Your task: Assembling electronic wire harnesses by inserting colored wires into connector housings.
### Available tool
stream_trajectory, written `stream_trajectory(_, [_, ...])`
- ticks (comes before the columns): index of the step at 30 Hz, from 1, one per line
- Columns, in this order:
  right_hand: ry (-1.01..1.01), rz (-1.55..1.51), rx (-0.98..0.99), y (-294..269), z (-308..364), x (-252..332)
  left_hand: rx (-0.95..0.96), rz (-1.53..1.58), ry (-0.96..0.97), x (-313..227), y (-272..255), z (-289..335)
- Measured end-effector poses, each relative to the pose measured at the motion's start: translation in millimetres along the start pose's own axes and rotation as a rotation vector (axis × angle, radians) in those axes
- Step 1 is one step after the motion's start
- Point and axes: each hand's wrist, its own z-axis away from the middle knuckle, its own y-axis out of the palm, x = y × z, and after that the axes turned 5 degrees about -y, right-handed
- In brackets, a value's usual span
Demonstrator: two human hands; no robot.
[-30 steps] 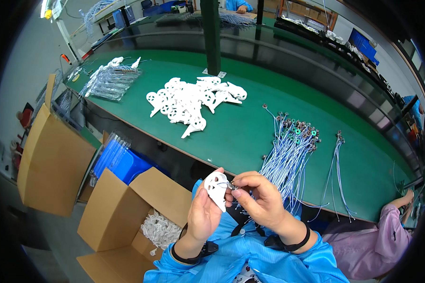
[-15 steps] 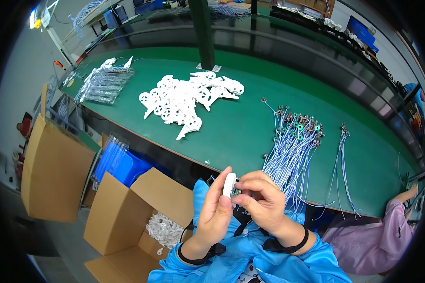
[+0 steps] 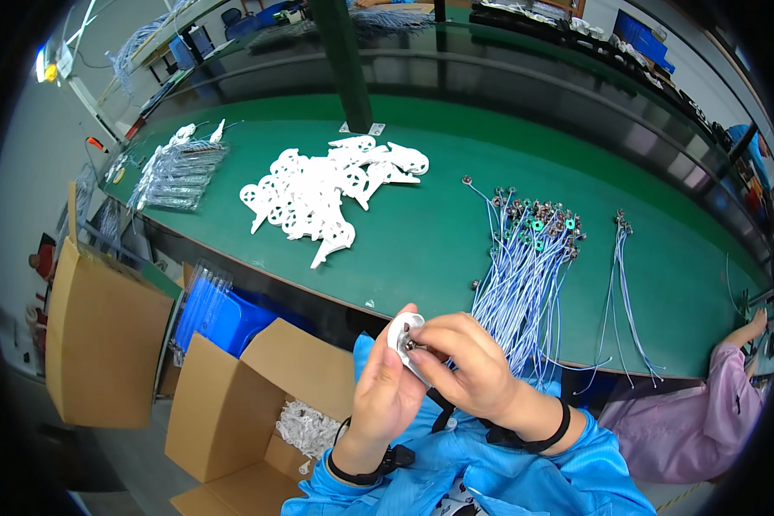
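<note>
My left hand (image 3: 382,397) is closed around a white plastic housing (image 3: 397,334) with a round, hollow end, held just in front of the bench edge. The fingertips of my right hand (image 3: 475,368) are pinched at a small metal component (image 3: 410,345) inside that round hollow. My right fingers partly cover it, so how it sits there is hard to see. Beyond my hands, white housings of like shape (image 3: 305,193) lie in a heap on the green bench. To the right is a bundle of blue-and-white wires (image 3: 516,301) with small metal ends, some with green parts.
A smaller wire bunch (image 3: 623,284) lies farther right. Clear-bagged parts (image 3: 183,176) rest at the far left. A green post (image 3: 342,69) rises from the bench. Below left stands an open carton (image 3: 211,413) holding white pieces. A co-worker's pink sleeve (image 3: 684,426) is at right.
The housing has turned in my left hand from edge-on, so its hollow face now shows. My right fingers stay at the component. The whole view has shifted slightly.
</note>
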Motion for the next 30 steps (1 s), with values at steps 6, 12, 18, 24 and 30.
stream_trajectory(6, [-0.151, 0.142, 0.162, -19, -20, -7, -0.064, -0.005, -0.084, -5, 2, -3])
stream_trajectory(12, [-0.143, 0.144, 0.189, -22, -24, -8, -0.102, 0.031, -0.141, -5, 3, -5])
stream_trajectory(18, [-0.099, 0.123, 0.208, -25, -23, -9, -0.034, 0.071, -0.136, -3, -2, -5])
stream_trajectory(24, [-0.083, 0.099, 0.207, -26, -22, -11, -0.06, 0.05, -0.144, -4, 2, -5])
stream_trajectory(30, [-0.049, 0.032, 0.209, -27, -22, -10, -0.073, 0.051, -0.146, -3, 3, -3])
